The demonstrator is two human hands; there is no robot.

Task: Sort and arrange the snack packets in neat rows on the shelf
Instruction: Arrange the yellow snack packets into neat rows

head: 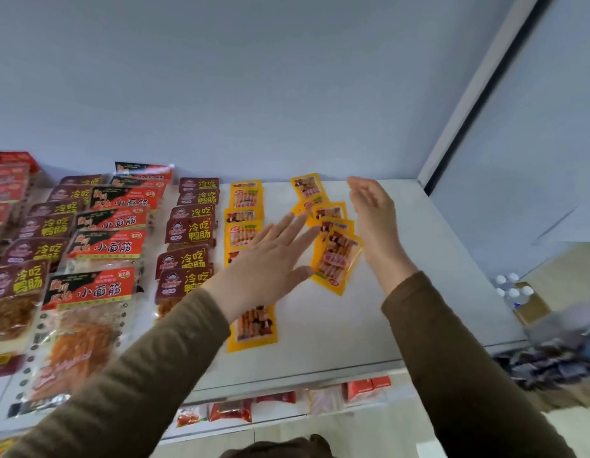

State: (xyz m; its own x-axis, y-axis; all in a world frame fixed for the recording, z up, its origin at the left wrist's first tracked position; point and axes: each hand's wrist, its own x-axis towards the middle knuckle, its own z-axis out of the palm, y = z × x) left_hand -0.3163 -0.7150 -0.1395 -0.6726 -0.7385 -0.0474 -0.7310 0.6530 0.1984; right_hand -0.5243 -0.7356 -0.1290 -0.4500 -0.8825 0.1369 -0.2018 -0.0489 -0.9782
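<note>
White shelf (369,325) under a pale wall carries red and maroon packets (102,249) in overlapping rows at left. Right of them, a loose column of yellow packets (333,256) lies crooked. Left hand (270,262) and right hand (373,213) flank it, fingers straight and empty, seemingly to square it between them.

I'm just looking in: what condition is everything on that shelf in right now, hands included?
left hand: open, fingers straight, over the left yellow row.
right hand: open, edge-on beside the loose yellow packets.
loose yellow packets: overlapping, crooked, not yet a row.
left yellow row: fairly straight column, lying flat.
dark red packets: lined up, overlapping.
red-and-black packets: lined up, overlapping.
shelf: bare on the right.
</note>
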